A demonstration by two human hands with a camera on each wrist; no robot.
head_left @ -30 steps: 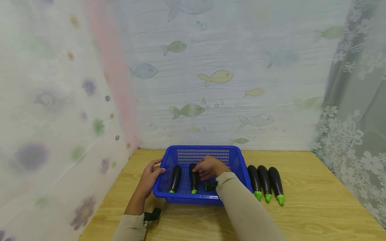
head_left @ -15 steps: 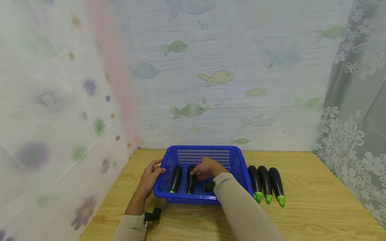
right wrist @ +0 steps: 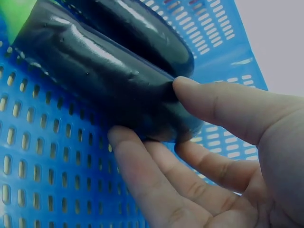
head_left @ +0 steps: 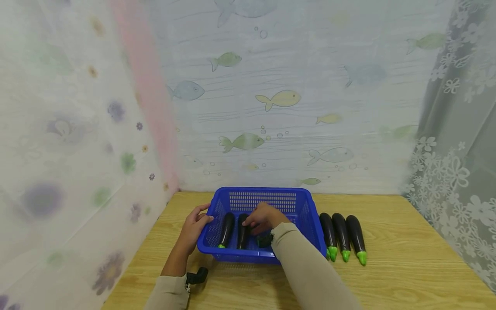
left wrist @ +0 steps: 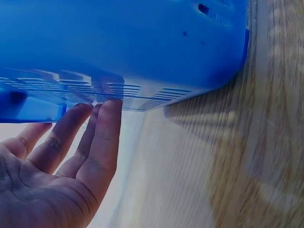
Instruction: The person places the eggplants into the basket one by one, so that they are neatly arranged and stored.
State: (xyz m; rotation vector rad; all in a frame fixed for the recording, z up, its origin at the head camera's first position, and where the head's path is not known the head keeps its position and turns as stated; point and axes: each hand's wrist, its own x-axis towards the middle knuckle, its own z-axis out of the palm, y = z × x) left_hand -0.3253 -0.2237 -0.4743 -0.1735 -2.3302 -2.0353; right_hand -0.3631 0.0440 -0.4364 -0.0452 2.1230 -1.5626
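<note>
I log one eggplant (head_left: 242, 237) inside the basket (head_left: 244, 255), pinched between thumb and fingers of the right hand (head_left: 266, 218). Second eggplant (head_left: 226, 229) just left. Left hand (head_left: 192, 229) grips the basket's left side. Three more eggplants (head_left: 342, 236) right, on the tabletop (head_left: 407, 245).

- Rectangular blue perforated plastic basket (head_left: 232, 254), upright, left hand (head_left: 192, 226) gripping its nine-o'clock rim.
- Glossy black green-tipped eggplant (head_left: 242, 236), lying inside, right hand (head_left: 266, 217) pinching it; matching eggplant (head_left: 227, 228) at nine o'clock.
</note>
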